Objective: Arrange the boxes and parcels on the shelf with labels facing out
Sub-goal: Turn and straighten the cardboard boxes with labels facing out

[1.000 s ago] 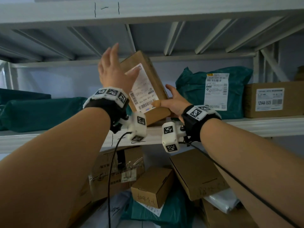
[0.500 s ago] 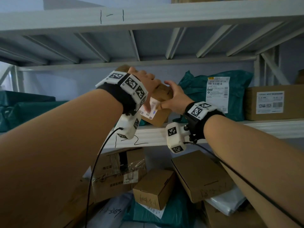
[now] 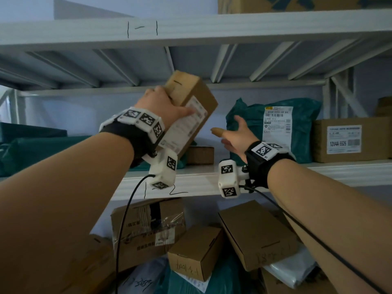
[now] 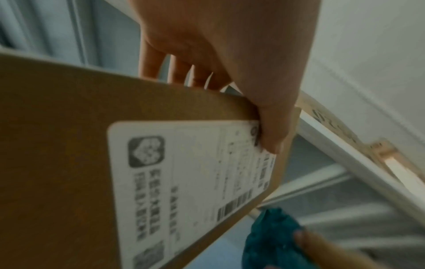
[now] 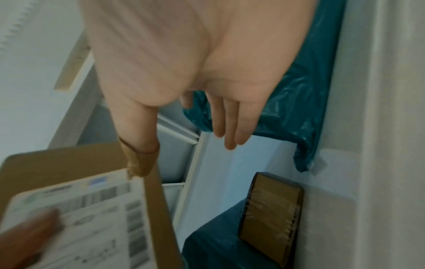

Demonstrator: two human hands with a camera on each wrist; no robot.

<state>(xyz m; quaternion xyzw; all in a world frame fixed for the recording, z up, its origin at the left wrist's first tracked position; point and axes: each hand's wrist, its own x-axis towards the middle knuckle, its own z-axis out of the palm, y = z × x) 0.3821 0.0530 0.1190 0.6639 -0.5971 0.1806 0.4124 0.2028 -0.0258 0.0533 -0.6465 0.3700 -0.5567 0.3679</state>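
My left hand [image 3: 167, 105] grips a long brown cardboard box [image 3: 191, 96] with a white shipping label [image 3: 186, 128], held tilted in the air above the middle shelf [image 3: 191, 183]. In the left wrist view the thumb [image 4: 273, 131] presses on the label [image 4: 190, 182] and the other fingers wrap behind the box [image 4: 57, 145]. My right hand [image 3: 235, 136] hovers open just right of the box, fingers spread, a brown cover on its thumb tip [image 3: 216, 131]; it holds nothing. The right wrist view shows the straight fingers [image 5: 230, 123] and the box [image 5: 69, 163] at lower left.
A teal parcel [image 3: 307, 115] with its label facing out and a labelled brown box [image 3: 350, 141] stand on the shelf at right. A small brown box [image 3: 200, 155] lies behind the hands. Teal bags [image 3: 31, 149] lie at left. Several boxes [image 3: 254, 236] are piled below.
My right hand has let go of the box and drawn away to the right, opening. My left hand has lifted the box higher and tilted it, label toward me.
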